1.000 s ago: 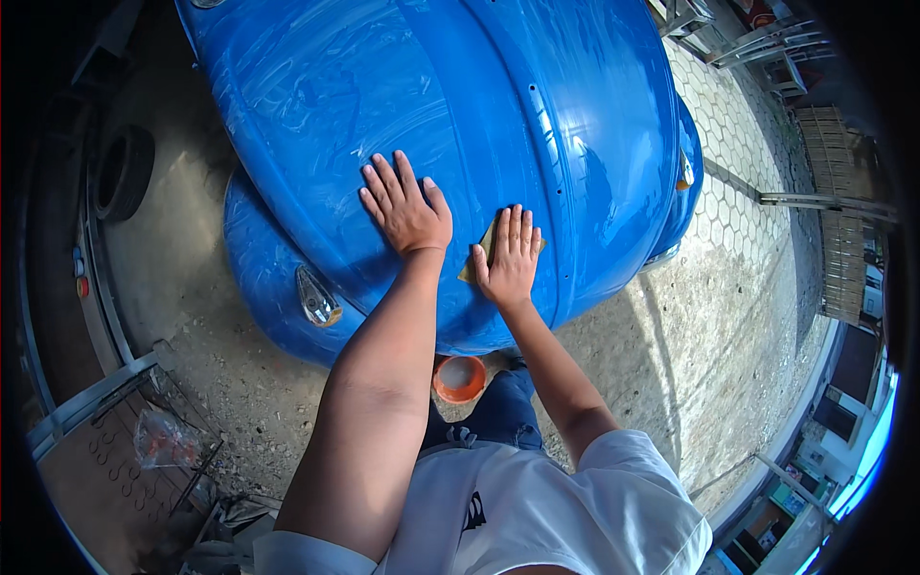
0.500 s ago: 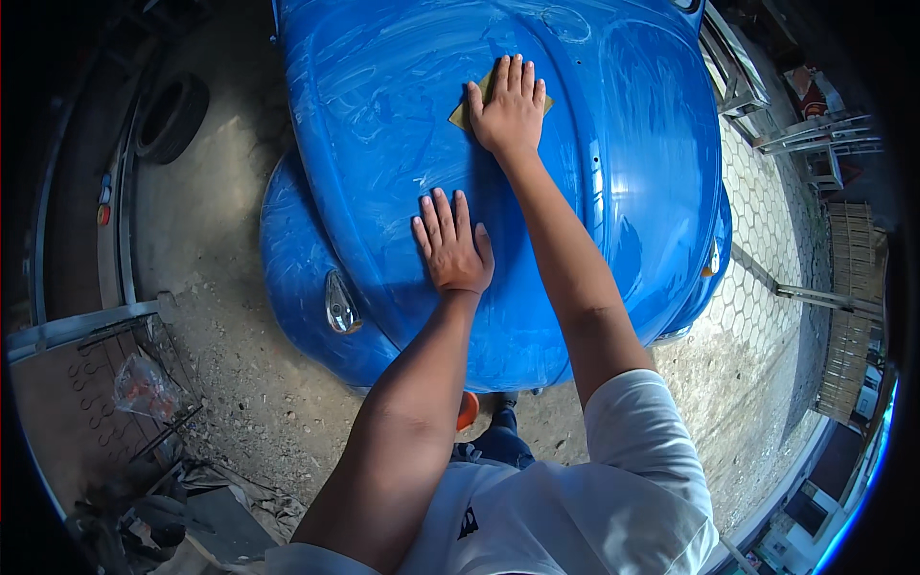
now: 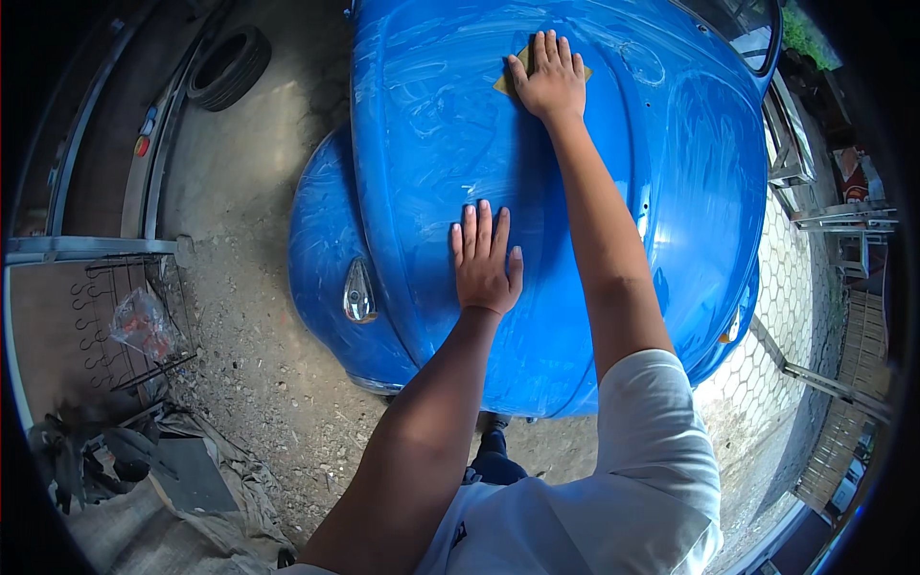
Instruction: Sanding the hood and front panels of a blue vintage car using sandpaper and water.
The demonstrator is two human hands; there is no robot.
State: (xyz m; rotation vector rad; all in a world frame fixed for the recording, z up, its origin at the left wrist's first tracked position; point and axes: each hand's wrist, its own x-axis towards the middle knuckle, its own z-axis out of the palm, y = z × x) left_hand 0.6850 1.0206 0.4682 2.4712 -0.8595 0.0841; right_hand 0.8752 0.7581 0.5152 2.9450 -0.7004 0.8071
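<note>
The blue car (image 3: 450, 125) fills the upper middle, its front panel streaked with pale smears. My right hand (image 3: 556, 81) lies flat near the top of the panel over a yellowish square cloth (image 3: 508, 81), fingers stretched out. Lower and to its left, my left hand (image 3: 486, 259) rests flat on the paint, fingers apart and holding nothing. A chrome fitting (image 3: 358, 292) sits on the left fender.
A loose tire (image 3: 228, 69) lies at the upper left beside metal rails. A clear plastic bag (image 3: 142, 321) and a metal grille sit at the left, with clutter below. Paving (image 3: 746, 364), metal frames and a bamboo panel (image 3: 843, 374) line the right.
My right hand and the cloth have moved up the panel, far beyond my left hand, which stays flat and sits lower. The view has shifted, putting the car further right.
</note>
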